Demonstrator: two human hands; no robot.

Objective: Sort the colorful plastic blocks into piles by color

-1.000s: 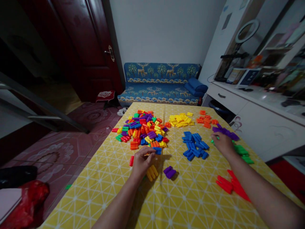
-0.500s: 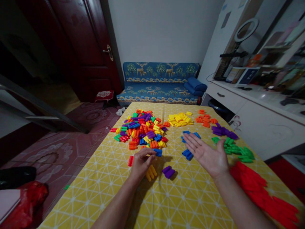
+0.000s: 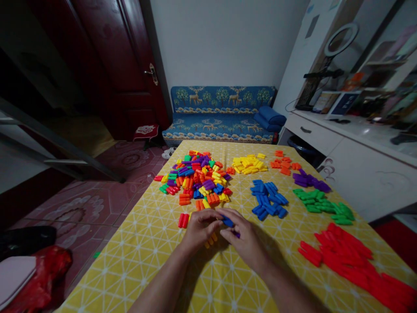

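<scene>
My left hand (image 3: 202, 229) and my right hand (image 3: 243, 237) meet over the near middle of the table. Between their fingertips is a blue plastic building block (image 3: 227, 221), pinched by both hands and partly covered by them. A purple block (image 3: 237, 234) shows only in part below my right hand. Under my left hand, an orange-yellow block (image 3: 211, 240) lies mostly hidden on the cloth. Just left of that hand sits a red block (image 3: 183, 220). Beyond the hands spreads a mixed-colour heap of blocks (image 3: 198, 174).
Single-colour groups lie on the yellow tablecloth (image 3: 137, 261): yellow blocks (image 3: 249, 165), orange blocks (image 3: 282, 163), blue blocks (image 3: 267, 199), purple blocks (image 3: 311, 180), green blocks (image 3: 322, 205) and red blocks (image 3: 352, 261). A white cabinet (image 3: 368, 165) stands at right, a blue sofa (image 3: 211, 119) behind.
My right hand has come left from above the blue group, its open palm turning and closing on the blue block. My left hand has brought that block slightly nearer and to the right.
</scene>
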